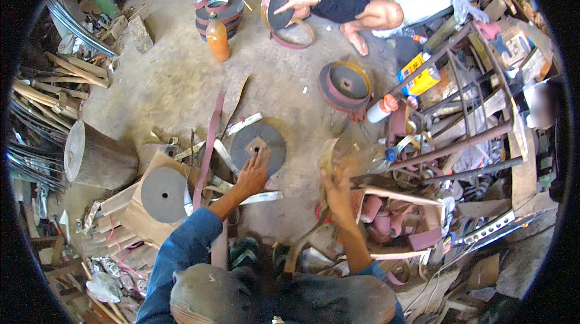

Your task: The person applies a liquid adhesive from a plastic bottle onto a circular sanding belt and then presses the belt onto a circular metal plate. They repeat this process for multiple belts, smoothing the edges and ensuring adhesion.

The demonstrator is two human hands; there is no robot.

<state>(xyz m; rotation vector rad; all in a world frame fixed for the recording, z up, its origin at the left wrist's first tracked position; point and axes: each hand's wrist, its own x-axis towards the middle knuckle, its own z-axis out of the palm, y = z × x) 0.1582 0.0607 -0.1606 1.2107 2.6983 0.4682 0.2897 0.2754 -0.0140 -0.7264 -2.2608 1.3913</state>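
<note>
A dark grey disc (275, 150) lies flat on the floor before me, with a small square wooden piece (256, 144) at its centre. My left hand (254, 172) rests on that piece, fingers stretched out. Off to the right, motion smears my right hand (337, 186), so its grip does not show. Right beside its fingers lies a see-through plastic bottle (362, 153) with a blue cap, tipped on its side. Whether the hand touches it I cannot tell. Pale flat strips (243, 125) and a long reddish strip (209, 143) lie left of the disc.
Another grey disc (163, 186) sits on cardboard at left, near a metal cylinder (99, 155). A rimmed round piece (345, 84) and a white jar (380, 109) stand ahead right. Farther off, a person holds a rimmed disc (281, 9) near a bottle of orange liquid (217, 40).
</note>
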